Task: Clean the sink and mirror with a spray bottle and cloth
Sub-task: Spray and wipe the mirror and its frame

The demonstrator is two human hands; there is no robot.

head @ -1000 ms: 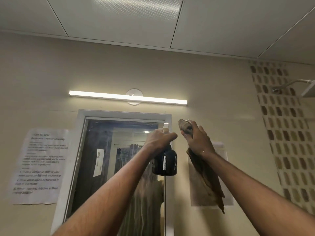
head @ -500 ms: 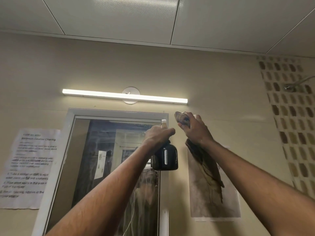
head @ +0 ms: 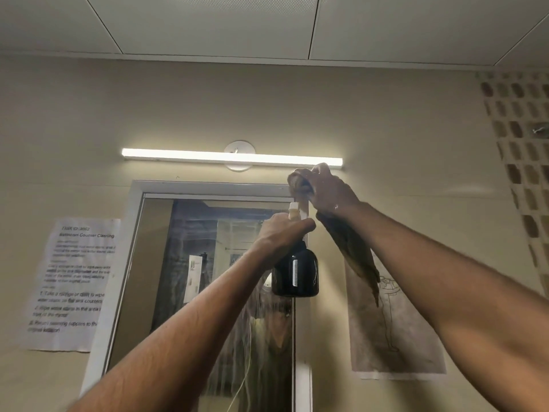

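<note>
Both arms reach up toward the mirror point(head: 208, 278). The left hand point(head: 282, 233) grips the dark spray bottle point(head: 295, 273) at the mirror's right edge. The right hand point(head: 325, 188) clutches a brown cloth point(head: 350, 248) at the mirror's top right corner, below the light bar point(head: 231, 157).

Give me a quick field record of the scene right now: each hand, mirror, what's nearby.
left hand: grips the dark spray bottle by its neck, in front of the mirror
right hand: holds the brown cloth bunched at the mirror frame's top right corner
mirror: streaked with runs
nearby: light bar above, instruction sheet at left
</note>
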